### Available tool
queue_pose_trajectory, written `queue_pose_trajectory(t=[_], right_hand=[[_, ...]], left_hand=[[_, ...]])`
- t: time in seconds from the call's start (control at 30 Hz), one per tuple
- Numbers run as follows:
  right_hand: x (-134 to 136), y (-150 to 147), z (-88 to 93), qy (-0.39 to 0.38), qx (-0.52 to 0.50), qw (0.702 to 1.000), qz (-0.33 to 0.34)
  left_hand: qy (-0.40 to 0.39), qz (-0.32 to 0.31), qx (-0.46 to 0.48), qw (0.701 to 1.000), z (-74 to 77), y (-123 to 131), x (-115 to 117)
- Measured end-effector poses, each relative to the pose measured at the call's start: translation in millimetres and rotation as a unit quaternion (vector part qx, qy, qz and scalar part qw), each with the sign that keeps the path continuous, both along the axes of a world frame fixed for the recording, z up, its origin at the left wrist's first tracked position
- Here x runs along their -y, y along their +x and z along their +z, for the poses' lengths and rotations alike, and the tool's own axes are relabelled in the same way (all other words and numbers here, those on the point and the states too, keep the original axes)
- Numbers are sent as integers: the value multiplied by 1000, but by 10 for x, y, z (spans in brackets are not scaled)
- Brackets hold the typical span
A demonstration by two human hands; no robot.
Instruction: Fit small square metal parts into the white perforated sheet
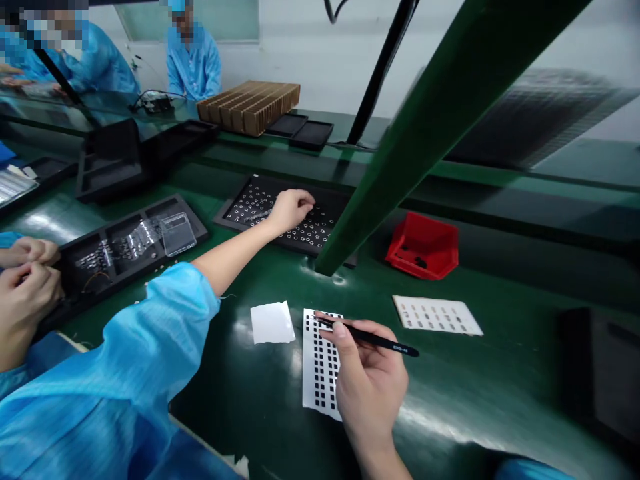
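My left hand [291,208] reaches out over a black tray [336,200] dotted with several small ring-shaped parts; its fingers are curled down in a pinch on the tray, and what they hold is too small to make out. My right hand [367,380] grips black tweezers [373,339], tips pointing left onto a white sheet [317,363] covered with rows of small black squares. A small white paper square [271,323] lies just left of that sheet.
A red bin [424,245] and a white card of small parts [437,315] sit to the right. A green slanted beam [430,113] crosses overhead. A co-worker's hands [25,280] work at a black compartment tray [125,243] on the left. Cardboard dividers [250,105] stand behind.
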State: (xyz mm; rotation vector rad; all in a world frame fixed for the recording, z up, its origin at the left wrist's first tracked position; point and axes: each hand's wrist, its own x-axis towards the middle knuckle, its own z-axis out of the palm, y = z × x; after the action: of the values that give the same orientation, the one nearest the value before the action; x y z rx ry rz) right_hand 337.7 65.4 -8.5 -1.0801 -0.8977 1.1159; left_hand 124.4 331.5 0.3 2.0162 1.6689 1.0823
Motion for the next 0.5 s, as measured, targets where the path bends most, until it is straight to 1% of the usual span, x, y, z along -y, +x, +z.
queue_pose_trajectory(t=[0.07, 0.13, 0.17, 0.2, 0.23, 0.27, 0.33, 0.37, 0.4, 0.43, 0.47, 0.5], right_hand=[[3, 10, -15, 3, 3, 1000, -11], [10, 12, -32, 9, 2, 1000, -25], [14, 10, -41, 12, 0, 999, -31], [17, 5, -48, 13, -3, 999, -36], [20, 0, -53, 14, -5, 999, -40], [23, -7, -57, 15, -6, 999, -41], [28, -18, -59, 13, -3, 999, -40], [31, -23, -59, 13, 0, 999, -37], [33, -27, -60, 13, 3, 999, -36], [35, -31, -62, 14, 6, 999, -36], [36, -35, -67, 14, 8, 999, -38], [36, -38, -73, 14, 11, 999, -41]], left_hand=[[32, 16, 11, 999, 184, -262, 338], [77, 41, 18, 996, 333, -643, 836], [102, 65, 20, 992, 390, -858, 1142], [111, 103, 11, 988, 433, -1077, 1477], [104, 153, -4, 983, 462, -1289, 1830], [75, 208, -23, 975, 476, -1487, 2188], [-19, 306, -81, 948, 454, -1817, 2856], [-48, 324, -98, 940, 418, -1943, 3140], [-68, 333, -109, 934, 368, -2042, 3376], [-85, 338, -120, 929, 308, -2116, 3559], [-98, 339, -129, 927, 244, -2166, 3691], [-109, 337, -136, 925, 179, -2196, 3775]])
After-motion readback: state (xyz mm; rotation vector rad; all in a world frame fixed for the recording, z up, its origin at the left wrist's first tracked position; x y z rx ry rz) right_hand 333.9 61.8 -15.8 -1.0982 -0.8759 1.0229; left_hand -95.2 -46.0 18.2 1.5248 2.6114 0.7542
